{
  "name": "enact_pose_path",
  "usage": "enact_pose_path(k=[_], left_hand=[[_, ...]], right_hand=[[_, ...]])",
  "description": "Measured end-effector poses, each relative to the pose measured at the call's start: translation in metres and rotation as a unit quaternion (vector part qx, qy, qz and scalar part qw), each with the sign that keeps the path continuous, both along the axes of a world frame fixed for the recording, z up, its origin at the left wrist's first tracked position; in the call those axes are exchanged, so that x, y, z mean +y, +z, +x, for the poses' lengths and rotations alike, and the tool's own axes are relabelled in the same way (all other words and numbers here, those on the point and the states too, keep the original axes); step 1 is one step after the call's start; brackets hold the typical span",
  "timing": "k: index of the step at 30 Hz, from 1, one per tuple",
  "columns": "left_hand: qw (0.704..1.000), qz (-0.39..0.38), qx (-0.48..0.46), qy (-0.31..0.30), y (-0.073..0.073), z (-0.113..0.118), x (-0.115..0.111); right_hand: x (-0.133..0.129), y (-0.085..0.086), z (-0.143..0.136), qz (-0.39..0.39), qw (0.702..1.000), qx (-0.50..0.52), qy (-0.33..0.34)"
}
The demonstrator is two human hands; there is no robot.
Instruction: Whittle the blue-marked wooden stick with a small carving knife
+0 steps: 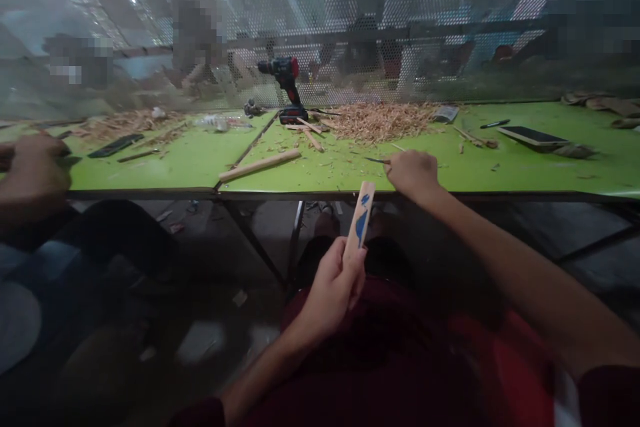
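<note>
My left hand (340,280) is wrapped round the lower end of a flat wooden strip (361,217), which points up in front of the table edge. Blue marks cover part of the strip's face. Over the green table, my right hand (413,172) is closed on a thin tool (376,160). Its narrow dark end sticks out to the left, and the fist hides the rest, so its exact kind cannot be told. The two hands are apart, and the tool does not touch the strip.
A cordless drill (286,87) stands at the back beside a heap of wood shavings (383,121). Nearer lies a round wooden stick (260,165). To the right are a dark-topped block (533,136) and a pen (495,124). Another person's hand (35,170) is at the left edge.
</note>
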State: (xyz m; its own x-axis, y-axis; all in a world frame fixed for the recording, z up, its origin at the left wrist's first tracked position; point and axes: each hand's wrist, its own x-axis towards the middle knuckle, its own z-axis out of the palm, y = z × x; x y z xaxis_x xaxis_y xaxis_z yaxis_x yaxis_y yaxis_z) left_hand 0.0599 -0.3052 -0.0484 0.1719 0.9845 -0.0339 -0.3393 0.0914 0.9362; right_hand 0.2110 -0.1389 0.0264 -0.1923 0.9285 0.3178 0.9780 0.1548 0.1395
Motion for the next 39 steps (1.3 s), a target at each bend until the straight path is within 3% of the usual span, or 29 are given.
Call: enact_pose_path(k=[4, 7, 10, 17, 20, 24, 26, 29, 34, 36, 39], left_hand=[[0.999, 0.023, -0.021, 0.024, 0.0, 0.0, 0.007], [0.999, 0.031, -0.018, 0.022, -0.002, 0.0, 0.008], [0.999, 0.033, -0.001, 0.025, -0.004, 0.002, 0.006], [0.997, 0.038, 0.043, 0.058, -0.006, 0.002, 0.01], [0.997, 0.02, 0.048, 0.049, -0.008, 0.002, 0.008], [0.998, 0.016, 0.066, -0.008, -0.008, 0.004, -0.003], [0.997, 0.023, 0.065, -0.022, -0.006, 0.005, -0.005], [0.998, 0.021, 0.052, -0.003, -0.003, 0.006, -0.002], [0.998, 0.029, 0.054, 0.023, -0.003, 0.007, 0.002], [0.997, 0.032, 0.06, 0.034, -0.004, 0.007, 0.002], [0.995, 0.033, 0.078, 0.052, -0.005, 0.005, 0.003]], right_hand=[[-0.033, 0.001, 0.01, 0.011, 1.0, -0.005, 0.022], [-0.07, -0.011, 0.0, -0.027, 0.997, -0.02, 0.069], [-0.088, -0.022, -0.013, -0.051, 0.991, -0.044, 0.113], [-0.064, -0.028, -0.025, 0.001, 0.988, -0.06, 0.141], [-0.043, -0.025, -0.021, -0.028, 0.993, -0.049, 0.104], [-0.021, -0.009, -0.005, -0.037, 0.999, -0.033, 0.02], [-0.024, 0.0, 0.002, -0.023, 0.999, -0.021, 0.006], [-0.048, 0.003, 0.004, -0.015, 0.999, -0.007, 0.031], [-0.089, -0.018, -0.012, -0.048, 0.991, -0.043, 0.116], [-0.091, -0.026, -0.017, -0.039, 0.987, -0.058, 0.146], [-0.082, -0.031, -0.019, -0.008, 0.989, -0.057, 0.139]])
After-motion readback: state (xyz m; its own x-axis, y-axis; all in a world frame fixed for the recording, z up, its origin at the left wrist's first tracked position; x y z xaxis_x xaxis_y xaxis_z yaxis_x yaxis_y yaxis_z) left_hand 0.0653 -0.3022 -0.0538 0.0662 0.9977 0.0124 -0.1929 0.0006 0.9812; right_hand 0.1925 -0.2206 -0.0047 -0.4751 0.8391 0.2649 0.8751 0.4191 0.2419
